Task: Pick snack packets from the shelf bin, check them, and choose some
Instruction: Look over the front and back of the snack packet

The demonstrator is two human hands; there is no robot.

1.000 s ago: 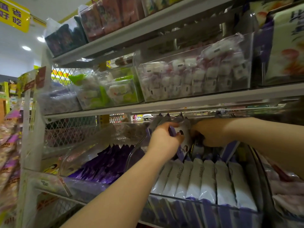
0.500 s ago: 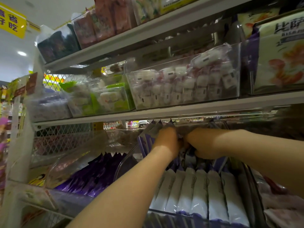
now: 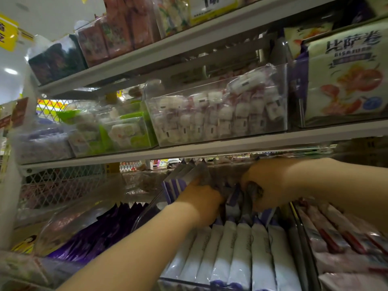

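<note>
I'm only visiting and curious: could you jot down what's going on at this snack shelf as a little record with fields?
Place: shop shelving with clear bins of snacks
Left hand: grips a fanned bunch of white-and-purple packets, upright at the bin's back
Right hand: fingers curled down among the packets beside it; grip unclear
Bin in use: clear bin, with a row of packets lying in front
Neighbours: dark purple packets left, pink packets right
Shelf above: small white-and-pink sweets

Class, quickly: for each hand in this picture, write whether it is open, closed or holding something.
Left hand: closed, gripping a bunch of upright packets.
Right hand: fingers curled down among more of them; a grip cannot be told.
</note>
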